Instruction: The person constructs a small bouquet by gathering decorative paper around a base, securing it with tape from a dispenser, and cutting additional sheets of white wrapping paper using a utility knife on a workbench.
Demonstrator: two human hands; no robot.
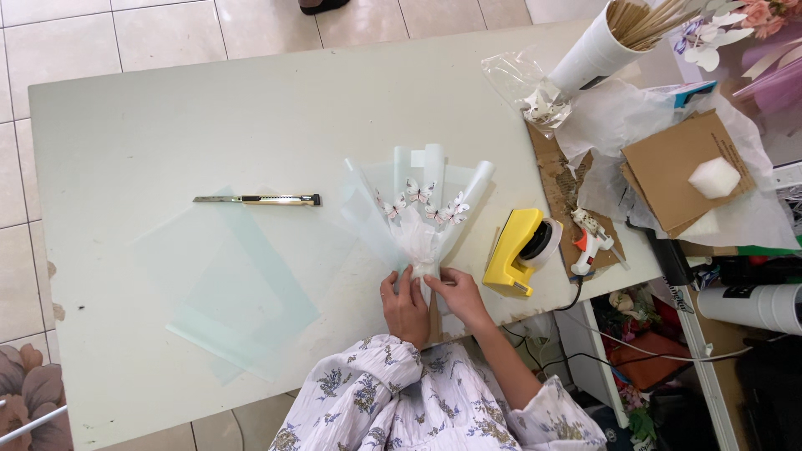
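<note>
The small bouquet (422,213) lies near the table's (167,117) front edge. Both hands, the left hand (406,306) and the right hand (458,297), pinch its gathered neck. It looks light, crinkly, easily crushed; the bound stem seems the safest hold, away from the 4 or so paper butterflies (418,194).

A box cutter (257,200) lies left of a yellow tape dispenser (520,251).

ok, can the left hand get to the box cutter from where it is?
Probably yes. The left hand is pinching the bouquet neck, so it must let go first. Between it and the box cutter lie only flat translucent sheets; nothing upright blocks the way.
</note>
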